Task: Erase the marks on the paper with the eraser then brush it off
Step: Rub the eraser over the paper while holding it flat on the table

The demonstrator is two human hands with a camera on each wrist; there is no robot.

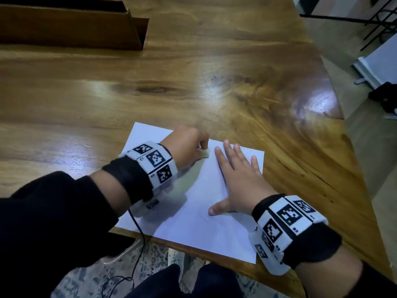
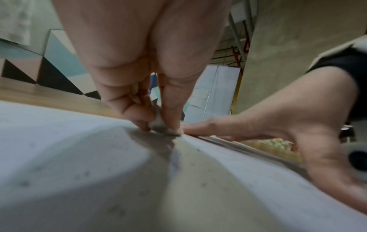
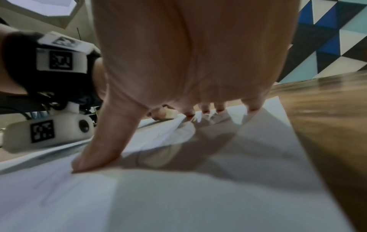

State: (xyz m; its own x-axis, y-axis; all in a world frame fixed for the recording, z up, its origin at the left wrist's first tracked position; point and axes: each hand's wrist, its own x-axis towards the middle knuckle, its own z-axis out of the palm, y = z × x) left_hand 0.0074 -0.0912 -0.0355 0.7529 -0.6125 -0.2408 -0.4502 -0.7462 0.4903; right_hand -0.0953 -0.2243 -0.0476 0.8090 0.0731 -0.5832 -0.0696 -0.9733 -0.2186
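Lying nearest, at the table's front edge: one white sheet of paper (image 1: 189,214), flat on the wooden table (image 1: 214,87). On it, right hand (image 1: 238,181), fingers spread and straight, palm side down, pinning the sheet. Faint pencil marks (image 3: 51,188) show near its thumb, so that patch looks not yet erased. Further out, left hand (image 1: 187,147), fingertips pinching a small grey-white eraser (image 2: 163,127) whose lower edge touches the paper near the sheet's far side, just beside the right fingertips. Small dark specks (image 2: 174,163), likely eraser crumbs, lie scattered on the sheet. Judgement: erasing partly done; remaining marks and the brushing-off are left. Beyond: bare tabletop, a wooden box (image 1: 71,24).
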